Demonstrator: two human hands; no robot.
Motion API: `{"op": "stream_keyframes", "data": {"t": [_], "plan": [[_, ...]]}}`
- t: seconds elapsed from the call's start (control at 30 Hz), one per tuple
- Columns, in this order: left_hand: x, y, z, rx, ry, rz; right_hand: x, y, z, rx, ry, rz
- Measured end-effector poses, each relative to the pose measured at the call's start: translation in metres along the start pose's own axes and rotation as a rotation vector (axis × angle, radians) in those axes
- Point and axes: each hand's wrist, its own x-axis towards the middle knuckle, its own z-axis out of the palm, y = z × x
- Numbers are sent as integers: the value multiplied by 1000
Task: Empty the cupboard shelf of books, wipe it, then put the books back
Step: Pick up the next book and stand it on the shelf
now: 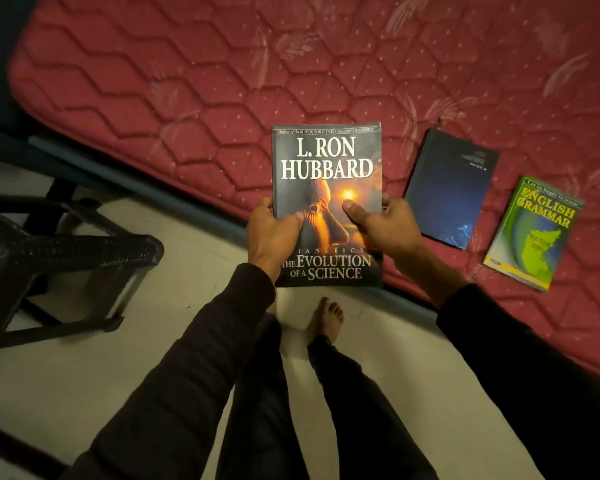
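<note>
Item held: paperback (327,168), cover toward you, above the edge of the red quilted mattress (187,81). Your left hand (274,230) and right hand (381,223) grip its side edges, thumbs on the cover, fingers curled behind and hidden. Legible: "L. RON HUBBARD", "THE EVOLUTION OF A SCIENCE"; the line above is partly covered, reading "IANETICS".

On the mattress, right of it: dark blue book (451,188), small print unreadable; beside it, apart, green book (534,233) titled "ENGLISH GRAMMAR".

Left: black stool (66,251), cut off by the frame.
</note>
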Motion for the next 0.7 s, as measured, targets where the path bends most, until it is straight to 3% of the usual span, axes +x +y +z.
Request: {"op": "stream_keyframes", "data": {"t": [0.23,0.7], "plan": [[-73,56,-44,-217,120,23,-65,-61,8,21,33,-154],[-195,79,-159,-435,259,27,-190,-148,55,19,-227,-297]]}}
